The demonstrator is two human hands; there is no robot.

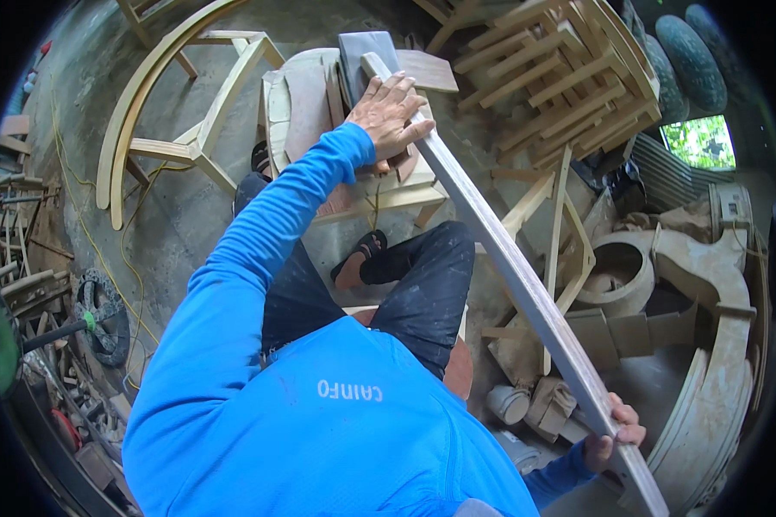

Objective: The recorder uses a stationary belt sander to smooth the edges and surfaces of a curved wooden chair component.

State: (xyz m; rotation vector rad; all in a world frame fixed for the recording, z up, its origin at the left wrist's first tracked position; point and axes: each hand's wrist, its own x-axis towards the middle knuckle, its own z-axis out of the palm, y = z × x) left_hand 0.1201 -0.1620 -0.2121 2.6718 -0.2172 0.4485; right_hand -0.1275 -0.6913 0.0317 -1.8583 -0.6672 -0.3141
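A long wooden beam [526, 258] slants from the low workbench down to the lower right, one narrow side pale and another greyish. My left hand [390, 116] lies over its far end, fingers on top and thumb across the near side. Near the other end, my right hand [614, 435] wraps round the beam from the right. Beneath the far end is a grey block or slab [353, 56], resting on the bench [388, 200]. Curved wooden pieces [306, 108] lie left of my left hand. What is under my left palm is hidden.
A curved wooden frame [224, 99] stands at the far left, near a yellow cord [78, 228] on the floor. Slatted wooden frames [560, 77] are stacked at the far right. An angled wooden frame [565, 233] and large curved parts [707, 276] sit to the right.
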